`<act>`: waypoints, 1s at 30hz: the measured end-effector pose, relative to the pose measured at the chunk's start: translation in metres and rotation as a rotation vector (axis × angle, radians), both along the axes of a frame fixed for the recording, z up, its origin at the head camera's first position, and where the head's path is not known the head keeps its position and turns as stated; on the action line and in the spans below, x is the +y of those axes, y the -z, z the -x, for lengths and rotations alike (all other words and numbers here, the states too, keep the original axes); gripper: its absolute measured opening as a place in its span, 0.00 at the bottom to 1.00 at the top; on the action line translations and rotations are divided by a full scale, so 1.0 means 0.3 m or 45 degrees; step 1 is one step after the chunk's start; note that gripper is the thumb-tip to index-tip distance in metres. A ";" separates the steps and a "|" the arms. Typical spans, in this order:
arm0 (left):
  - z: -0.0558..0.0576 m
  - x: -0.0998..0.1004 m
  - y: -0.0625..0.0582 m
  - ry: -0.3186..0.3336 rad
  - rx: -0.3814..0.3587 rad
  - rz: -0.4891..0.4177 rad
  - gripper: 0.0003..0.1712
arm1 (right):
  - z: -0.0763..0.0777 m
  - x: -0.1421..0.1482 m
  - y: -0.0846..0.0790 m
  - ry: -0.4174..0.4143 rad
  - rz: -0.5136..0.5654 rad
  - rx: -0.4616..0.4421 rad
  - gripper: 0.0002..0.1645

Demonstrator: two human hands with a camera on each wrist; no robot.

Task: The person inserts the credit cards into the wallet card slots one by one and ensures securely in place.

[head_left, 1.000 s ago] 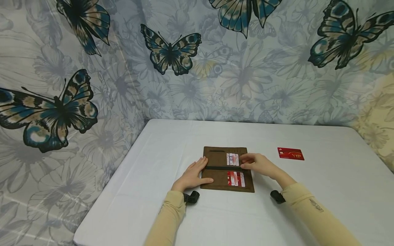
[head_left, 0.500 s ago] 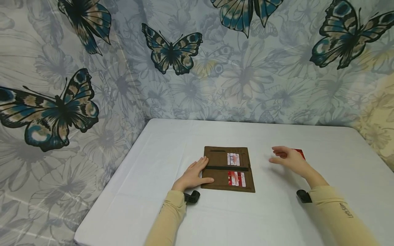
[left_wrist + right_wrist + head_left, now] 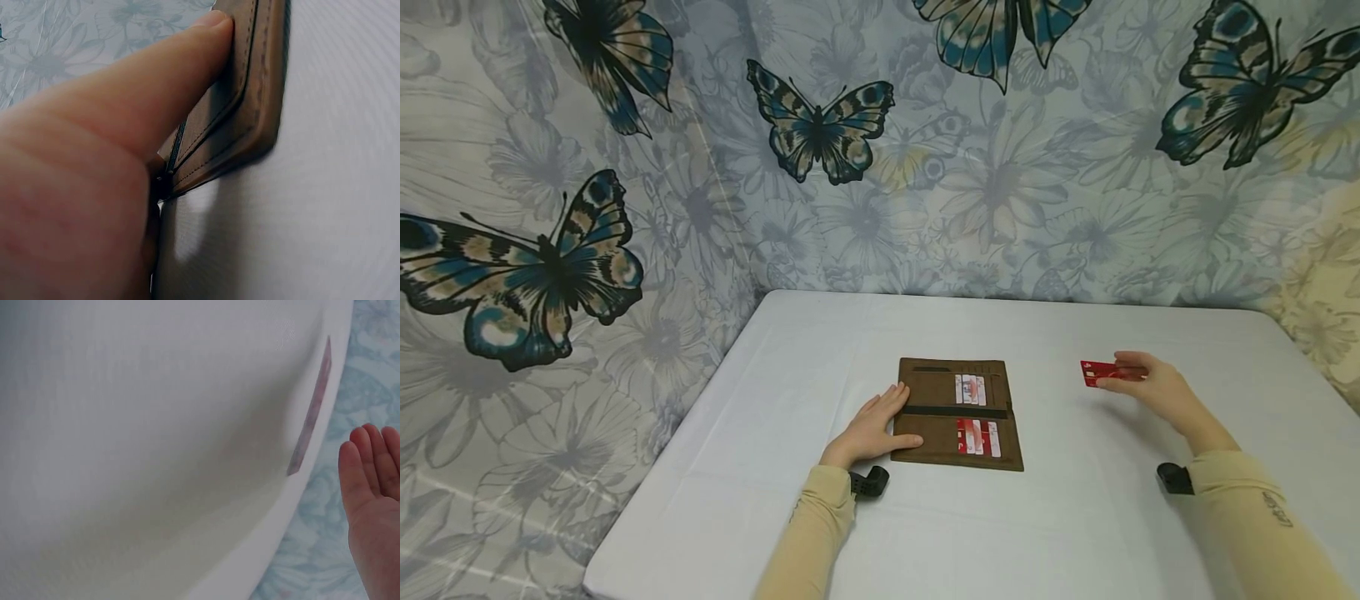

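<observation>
A brown bifold wallet (image 3: 951, 437) lies spread open on the white table, with several cards in the slots of both halves. My left hand (image 3: 868, 429) rests on its left edge, fingers on the upper half and thumb (image 3: 194, 59) on the lower. To the right, a red card (image 3: 1097, 373) lies flat on the table. My right hand (image 3: 1165, 398) is over this card's right part, with thumb and fingertips spread across it in the head view. In the right wrist view the card (image 3: 310, 412) appears apart from the straight fingers (image 3: 356, 478).
White cloth covers the table (image 3: 790, 375). Behind and to the left hangs a floral curtain (image 3: 1000, 208) with large butterflies. A black wrist camera (image 3: 871, 482) sits at the left wrist and another camera (image 3: 1175, 479) at the right.
My right hand has left the wallet's right edge and moved right to the red card, uncovering the card's left end. The left hand has stayed on the wallet.
</observation>
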State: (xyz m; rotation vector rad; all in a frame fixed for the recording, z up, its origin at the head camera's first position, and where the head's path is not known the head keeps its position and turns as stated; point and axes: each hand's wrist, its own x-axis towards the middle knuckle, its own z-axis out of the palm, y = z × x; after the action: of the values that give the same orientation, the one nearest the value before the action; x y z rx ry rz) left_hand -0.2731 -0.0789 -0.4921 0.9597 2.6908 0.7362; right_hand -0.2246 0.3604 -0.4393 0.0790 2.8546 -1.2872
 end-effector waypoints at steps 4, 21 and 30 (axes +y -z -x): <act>0.000 -0.001 0.002 0.005 0.004 0.001 0.52 | 0.002 0.029 0.007 0.029 0.017 -0.026 0.53; 0.001 -0.002 0.008 0.008 0.025 0.003 0.52 | 0.030 0.103 0.046 0.099 -0.042 -0.131 0.62; 0.005 -0.003 0.013 0.012 0.029 -0.006 0.52 | 0.034 0.104 0.034 0.071 -0.044 -0.193 0.62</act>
State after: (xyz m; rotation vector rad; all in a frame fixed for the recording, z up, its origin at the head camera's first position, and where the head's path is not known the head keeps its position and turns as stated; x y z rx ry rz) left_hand -0.2745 -0.0799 -0.4961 0.9871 2.7036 0.7350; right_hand -0.2347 0.3915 -0.4496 0.2471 2.7646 -1.1852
